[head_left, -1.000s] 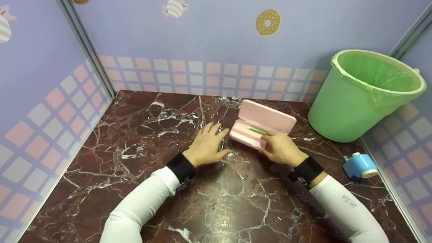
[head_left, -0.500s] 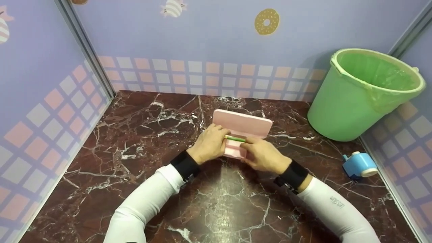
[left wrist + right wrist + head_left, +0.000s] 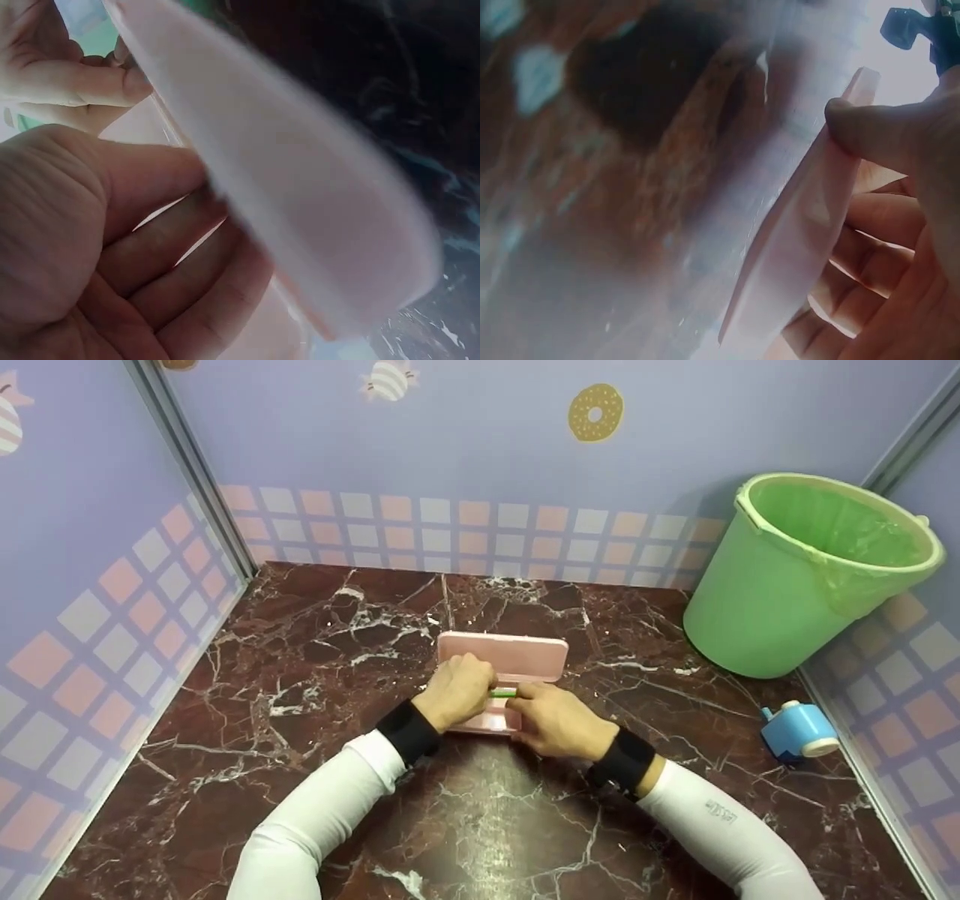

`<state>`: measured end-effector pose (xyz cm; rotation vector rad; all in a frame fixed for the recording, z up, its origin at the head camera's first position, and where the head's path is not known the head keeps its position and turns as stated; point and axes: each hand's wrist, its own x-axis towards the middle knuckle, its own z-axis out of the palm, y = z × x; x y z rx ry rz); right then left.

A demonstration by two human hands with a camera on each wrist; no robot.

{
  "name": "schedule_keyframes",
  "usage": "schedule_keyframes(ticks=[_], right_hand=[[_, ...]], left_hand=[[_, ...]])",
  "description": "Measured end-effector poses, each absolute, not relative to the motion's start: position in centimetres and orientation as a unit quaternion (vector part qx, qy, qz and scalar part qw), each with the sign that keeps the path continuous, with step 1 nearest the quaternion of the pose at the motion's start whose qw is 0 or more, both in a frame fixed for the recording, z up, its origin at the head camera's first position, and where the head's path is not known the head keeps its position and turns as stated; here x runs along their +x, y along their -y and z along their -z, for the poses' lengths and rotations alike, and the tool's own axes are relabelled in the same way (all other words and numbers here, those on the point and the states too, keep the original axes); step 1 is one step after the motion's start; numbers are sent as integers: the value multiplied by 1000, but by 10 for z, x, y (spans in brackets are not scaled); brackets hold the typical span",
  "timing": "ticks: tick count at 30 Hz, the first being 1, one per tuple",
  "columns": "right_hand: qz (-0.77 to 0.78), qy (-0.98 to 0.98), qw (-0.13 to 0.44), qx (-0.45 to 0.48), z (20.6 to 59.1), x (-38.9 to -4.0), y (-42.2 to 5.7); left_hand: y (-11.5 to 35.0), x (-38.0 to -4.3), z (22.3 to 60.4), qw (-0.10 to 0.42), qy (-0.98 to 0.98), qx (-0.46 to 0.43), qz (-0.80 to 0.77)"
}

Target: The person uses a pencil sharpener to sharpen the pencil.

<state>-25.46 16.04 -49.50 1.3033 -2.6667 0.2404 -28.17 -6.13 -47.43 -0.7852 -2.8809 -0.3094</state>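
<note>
A pink pencil case (image 3: 525, 654) stands open in front of me, its lid raised along the far side. A short green pencil (image 3: 504, 694) shows between my hands, over the case's inside. My left hand (image 3: 459, 688) grips the left part; in the left wrist view its fingers (image 3: 202, 300) curl at the pink shell (image 3: 300, 180). My right hand (image 3: 562, 720) holds the right end, with the thumb (image 3: 870, 131) along the case's outer side (image 3: 795, 240) in the right wrist view. The hands hide both ends of the pencil.
A green bucket (image 3: 757, 592) with a liner bag stands at the back right. Below it, near the right wall, lies a small blue object (image 3: 801, 727) with cream ends. Patterned panels (image 3: 472, 442) enclose the dark red marbled tabletop (image 3: 300, 765).
The case has moved left and toward me and turned squarer to the table. My left hand went from lying flat beside it to gripping it; the right hand moved left along with the case.
</note>
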Motion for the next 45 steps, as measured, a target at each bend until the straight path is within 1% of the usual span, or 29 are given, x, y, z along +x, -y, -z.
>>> schedule_keyframes(ticks=[5, 13, 18, 24, 28, 30, 38, 41, 45], right_hand=[[-77, 887, 84, 447, 500, -254, -153], [-72, 885, 68, 456, 506, -251, -143], [-68, 885, 65, 457, 504, -251, -140], [-62, 881, 58, 465, 500, -252, -141], [-67, 879, 55, 469, 495, -249, -150], [-72, 879, 59, 469, 492, -248, -156], [-112, 899, 47, 421, 470, -246, -187], [-125, 906, 60, 401, 457, -246, -205], [-123, 910, 92, 386, 442, -248, -230]], left_hand=[[65, -282, 478, 62, 954, -280, 87], [69, -284, 489, 84, 951, -295, 43], [69, -283, 488, 88, 944, -317, 5], [69, -281, 484, 64, 943, -325, -24], [71, -278, 480, 34, 945, -326, -8], [73, -277, 479, 27, 944, -329, -2], [83, -275, 483, 37, 935, -353, 24], [86, -276, 482, 33, 933, -355, 41], [90, -277, 481, 27, 932, -356, 66]])
